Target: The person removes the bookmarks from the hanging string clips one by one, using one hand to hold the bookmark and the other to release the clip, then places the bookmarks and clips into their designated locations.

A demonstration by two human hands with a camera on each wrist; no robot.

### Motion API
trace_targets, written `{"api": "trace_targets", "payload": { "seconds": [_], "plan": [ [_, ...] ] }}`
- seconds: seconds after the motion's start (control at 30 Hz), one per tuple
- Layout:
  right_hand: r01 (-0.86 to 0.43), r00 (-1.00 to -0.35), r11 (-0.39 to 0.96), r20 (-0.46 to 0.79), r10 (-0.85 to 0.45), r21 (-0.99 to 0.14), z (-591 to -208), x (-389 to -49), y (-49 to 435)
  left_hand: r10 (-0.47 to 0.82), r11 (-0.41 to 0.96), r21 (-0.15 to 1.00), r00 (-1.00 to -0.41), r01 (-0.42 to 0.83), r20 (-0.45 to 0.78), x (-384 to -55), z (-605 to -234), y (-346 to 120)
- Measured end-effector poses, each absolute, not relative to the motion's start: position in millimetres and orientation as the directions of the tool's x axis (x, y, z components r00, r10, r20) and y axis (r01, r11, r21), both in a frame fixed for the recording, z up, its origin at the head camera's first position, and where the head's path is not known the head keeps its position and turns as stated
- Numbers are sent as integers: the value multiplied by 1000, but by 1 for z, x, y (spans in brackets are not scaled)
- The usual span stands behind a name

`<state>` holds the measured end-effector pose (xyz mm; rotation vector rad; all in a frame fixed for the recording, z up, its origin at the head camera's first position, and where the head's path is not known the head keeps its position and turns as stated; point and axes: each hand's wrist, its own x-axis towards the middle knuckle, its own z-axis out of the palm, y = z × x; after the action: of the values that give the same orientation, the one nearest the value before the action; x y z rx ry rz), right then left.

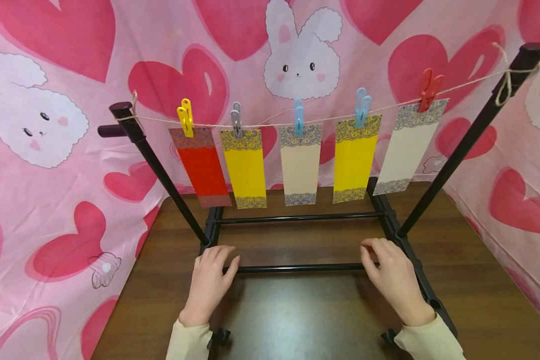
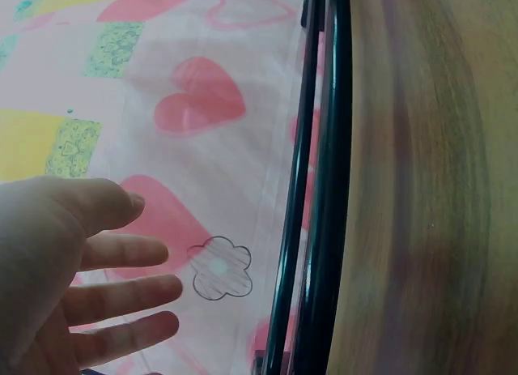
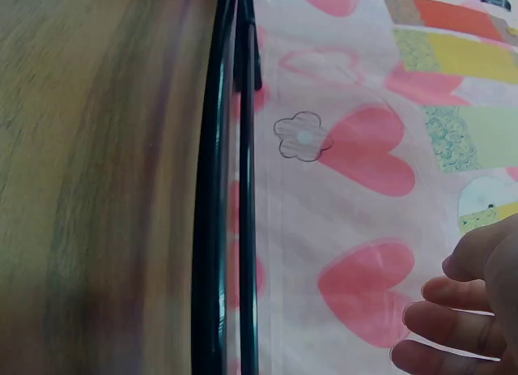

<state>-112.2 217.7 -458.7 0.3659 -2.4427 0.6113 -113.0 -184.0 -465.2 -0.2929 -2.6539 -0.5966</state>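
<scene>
Head view: brown wood-grain tabletop (image 1: pixel 297 310) with a black rack (image 1: pixel 459 151) standing on it. String (image 1: pixel 330 118) tied between the tops of its two posts, rising toward the right one. Five upright strips hang from it, each banded with ornament top and bottom and clipped by its own peg. Left to right: red strip (image 1: pixel 204 170) under yellow peg (image 1: pixel 186 119); yellow strip (image 1: pixel 244 170) under grey peg (image 1: pixel 237 122); cream strip (image 1: pixel 300 170) under light-blue peg (image 1: pixel 299 120); second yellow strip (image 1: pixel 354 162) under second light-blue peg (image 1: pixel 362 107); white strip (image 1: pixel 408 150) under red peg (image 1: pixel 429 91). Red and white strips hang slanted. Pink cloth (image 1: pixel 247 80), hearts and rabbits, behind and at both sides. Left hand (image 1: pixel 210 280) below the left post, by the left end of the front bar (image 1: pixel 297 268); right hand (image 1: pixel 392 277) by its right end. Contact with the rack cannot be judged from here. Pale sleeves at both wrists.

Left wrist view: left hand free, thumb and fingers apart, loosely extended; black bars well to its right. Strip ends at upper left.

Right wrist view: right hand partly cut off by the edge, fingers relaxed and slightly parted, bars well to its left. Strips at upper right, a yellow one partly behind the thumb.
</scene>
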Motion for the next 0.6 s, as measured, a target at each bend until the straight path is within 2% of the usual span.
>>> {"api": "trace_targets", "payload": {
  "seconds": [0.17, 0.43, 0.6],
  "plan": [
    [-419, -765, 845, 631, -131, -333, -454, -111, 215, 83, 850, 418, -864, 322, 496, -114, -462, -185],
    [-489, -729, 805, 664, -166, -335, -435, -109, 208, -61, 719, 598, -825, 354, 561, -122, -456, -188],
    [-536, -714, 774, 671, -201, -338, -418, -112, 203, -115, 687, 619, -784, 381, 611, -133, -451, -195]
  ]
}}
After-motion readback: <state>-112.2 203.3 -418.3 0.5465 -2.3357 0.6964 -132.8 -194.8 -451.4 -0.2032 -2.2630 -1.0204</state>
